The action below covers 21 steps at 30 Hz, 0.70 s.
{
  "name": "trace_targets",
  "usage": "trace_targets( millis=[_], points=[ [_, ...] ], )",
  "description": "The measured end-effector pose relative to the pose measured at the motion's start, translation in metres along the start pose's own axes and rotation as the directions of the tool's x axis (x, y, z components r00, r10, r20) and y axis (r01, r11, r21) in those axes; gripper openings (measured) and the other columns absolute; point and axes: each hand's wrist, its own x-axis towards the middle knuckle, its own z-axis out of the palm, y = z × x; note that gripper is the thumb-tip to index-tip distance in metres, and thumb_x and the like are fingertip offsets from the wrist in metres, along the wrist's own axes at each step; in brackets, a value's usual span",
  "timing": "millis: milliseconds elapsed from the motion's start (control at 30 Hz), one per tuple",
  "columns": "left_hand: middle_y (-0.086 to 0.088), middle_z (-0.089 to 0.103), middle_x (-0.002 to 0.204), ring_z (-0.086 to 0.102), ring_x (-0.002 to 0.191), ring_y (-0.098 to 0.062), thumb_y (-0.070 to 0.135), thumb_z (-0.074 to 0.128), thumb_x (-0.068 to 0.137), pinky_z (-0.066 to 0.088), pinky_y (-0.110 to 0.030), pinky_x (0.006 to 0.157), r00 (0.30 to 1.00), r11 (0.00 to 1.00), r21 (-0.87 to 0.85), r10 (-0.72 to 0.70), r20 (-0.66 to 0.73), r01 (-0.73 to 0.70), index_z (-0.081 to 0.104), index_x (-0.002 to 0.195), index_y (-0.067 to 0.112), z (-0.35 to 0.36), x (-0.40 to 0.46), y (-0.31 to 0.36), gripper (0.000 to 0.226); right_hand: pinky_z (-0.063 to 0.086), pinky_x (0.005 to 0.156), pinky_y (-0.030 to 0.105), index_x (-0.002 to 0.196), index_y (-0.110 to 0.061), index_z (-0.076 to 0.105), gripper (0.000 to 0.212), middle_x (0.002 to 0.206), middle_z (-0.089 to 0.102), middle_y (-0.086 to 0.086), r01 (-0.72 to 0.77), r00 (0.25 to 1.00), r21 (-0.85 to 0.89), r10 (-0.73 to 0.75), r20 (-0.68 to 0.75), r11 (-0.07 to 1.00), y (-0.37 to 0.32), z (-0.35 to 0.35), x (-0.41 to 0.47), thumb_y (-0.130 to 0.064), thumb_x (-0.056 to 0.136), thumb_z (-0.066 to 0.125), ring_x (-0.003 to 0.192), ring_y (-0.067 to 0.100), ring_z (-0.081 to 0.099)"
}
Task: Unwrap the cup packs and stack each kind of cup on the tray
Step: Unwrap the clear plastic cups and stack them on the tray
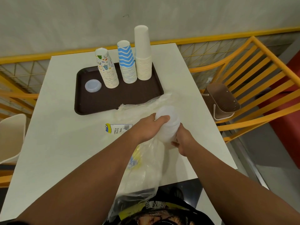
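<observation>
A dark brown tray (113, 101) lies on the white table. Three upside-down cup stacks stand on it: doodle-print cups (108, 70), blue zigzag cups (127, 62) and plain white cups (142, 54). A small pile of clear lids (93, 85) lies at the tray's left end. My left hand (148, 127) grips the upper part of a stack of translucent lids (168, 124), still partly in its clear wrapper. My right hand (182, 142) holds the same stack from its lower end.
Empty clear wrappers (139, 159) lie on the table and hang over its near edge, one with a printed label (116, 129). A brown holder (222, 101) sits on a yellow chair (253, 65) at the right. A white chair (9, 137) stands at the left.
</observation>
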Motion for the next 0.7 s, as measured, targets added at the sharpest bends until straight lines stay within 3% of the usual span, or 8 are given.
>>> trace_targets(
  millis=[100,233,333,467,700],
  points=[
    [0.011,0.055,0.136,0.055,0.117,-0.015,0.075,0.042,0.079,0.041,-0.039,0.105,1.000,1.000,0.010,-0.010,0.012,0.010,0.048,0.138,0.036,0.005,0.003,0.003,0.071,0.054,0.094,0.036,0.097,-0.028,0.065,0.027,0.106,0.068,-0.001,-0.005,1.000,-0.036,0.004,-0.026,0.999,0.000,-0.005,0.003,-0.049,0.093,0.050,0.099,0.020,0.063],
    [0.010,0.053,0.140,0.053,0.121,-0.016,0.076,0.042,0.079,0.039,-0.038,0.106,0.999,0.999,0.035,-0.023,0.023,0.022,0.046,0.140,0.034,0.010,0.005,0.006,0.074,0.055,0.072,0.030,0.106,-0.022,0.066,0.031,0.107,0.067,0.000,0.008,0.998,-0.038,-0.011,-0.060,0.999,0.000,-0.015,0.006,-0.046,0.091,0.055,0.088,0.018,0.060],
    [0.006,0.043,0.150,0.046,0.131,-0.018,0.085,0.040,0.074,0.034,-0.036,0.109,0.999,0.995,0.097,-0.030,0.031,0.027,0.040,0.146,0.029,0.009,0.006,0.010,0.091,0.049,0.076,0.032,0.097,-0.025,0.062,0.021,0.097,0.063,-0.003,0.026,0.999,0.006,-0.025,-0.035,1.000,-0.003,-0.017,0.004,-0.041,0.096,0.048,0.084,0.016,0.056],
    [0.004,0.037,0.154,0.040,0.137,-0.018,0.081,0.038,0.082,0.030,-0.028,0.100,1.000,0.986,0.166,-0.005,0.010,0.003,0.036,0.148,0.022,0.004,0.007,0.015,0.088,0.047,0.076,0.031,0.089,-0.026,0.061,0.021,0.095,0.062,-0.004,0.066,0.997,0.036,-0.065,-0.029,0.997,-0.005,-0.020,0.003,-0.038,0.098,0.046,0.084,0.016,0.055],
    [0.004,0.038,0.153,0.047,0.132,-0.018,0.088,0.035,0.075,0.033,-0.038,0.111,1.000,0.977,0.212,-0.005,0.005,0.004,0.037,0.149,0.022,0.002,0.005,0.017,0.100,0.048,0.072,0.029,0.089,-0.028,0.061,0.023,0.099,0.063,-0.003,0.084,0.996,0.020,-0.084,-0.020,0.996,-0.007,-0.020,0.001,-0.039,0.099,0.043,0.094,0.020,0.058]
  ],
)
